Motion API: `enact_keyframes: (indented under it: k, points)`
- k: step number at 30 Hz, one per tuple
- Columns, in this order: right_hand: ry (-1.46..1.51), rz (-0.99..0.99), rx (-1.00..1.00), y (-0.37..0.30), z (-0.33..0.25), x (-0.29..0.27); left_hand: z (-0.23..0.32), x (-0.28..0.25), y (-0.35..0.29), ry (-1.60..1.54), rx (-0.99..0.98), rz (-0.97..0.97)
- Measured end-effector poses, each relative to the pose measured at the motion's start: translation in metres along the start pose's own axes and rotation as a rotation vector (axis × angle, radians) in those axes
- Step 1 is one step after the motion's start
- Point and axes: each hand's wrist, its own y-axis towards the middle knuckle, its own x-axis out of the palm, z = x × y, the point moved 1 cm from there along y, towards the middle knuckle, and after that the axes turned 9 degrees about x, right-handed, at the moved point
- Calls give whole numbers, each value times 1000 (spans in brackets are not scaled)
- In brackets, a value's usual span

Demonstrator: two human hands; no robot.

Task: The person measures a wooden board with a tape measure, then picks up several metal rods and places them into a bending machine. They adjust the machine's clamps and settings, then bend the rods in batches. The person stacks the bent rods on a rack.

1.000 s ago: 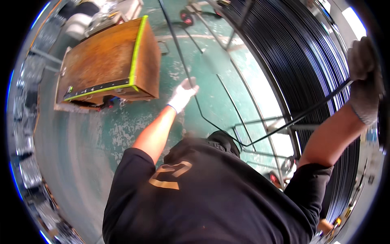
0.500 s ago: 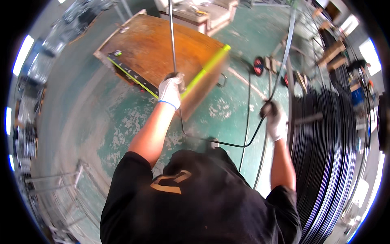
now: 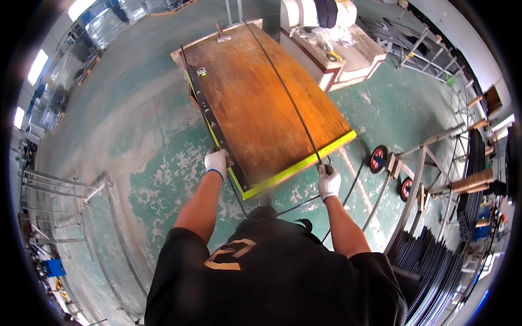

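I hold a long black metal rod (image 3: 286, 89) bent into a U, one leg in each gloved hand. My left hand (image 3: 217, 161) is closed around one leg at the left edge of a wooden table (image 3: 261, 114). My right hand (image 3: 328, 182) grips the other leg near the table's near right corner; that leg runs slantwise over the tabletop to its far end. The bent part hangs close to my body, partly hidden by my shirt. Yellow-green strips (image 3: 299, 164) line the near and left table edges, and a dark notched bar (image 3: 209, 117) lies along the left.
A small tape measure (image 3: 202, 71) lies on the table's left side. Beyond the table stands a light armchair (image 3: 353, 54). To the right are a wheeled metal frame (image 3: 418, 168) and a large bundle of black rods (image 3: 429, 271). A metal rack (image 3: 60, 201) stands at left.
My view has turned toward the table. The bent rod has come down from a raised position over the tabletop, and my right hand has moved from beside the rod bundle to the table's near edge.
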Motion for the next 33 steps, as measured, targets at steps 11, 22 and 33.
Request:
enact_keyframes:
  k: [11, 22, 33]
  points:
    - [-239, -64, -83, 118, -35, 95, -31, 34, 109, 667, 282, 155]
    - [-364, -406, -735, 215, -184, 224, -6, 66, 86, 904, 260, 277]
    - [-525, -607, -1162, 268, -438, 595, 3, 72, 99, 853, 230, 287]
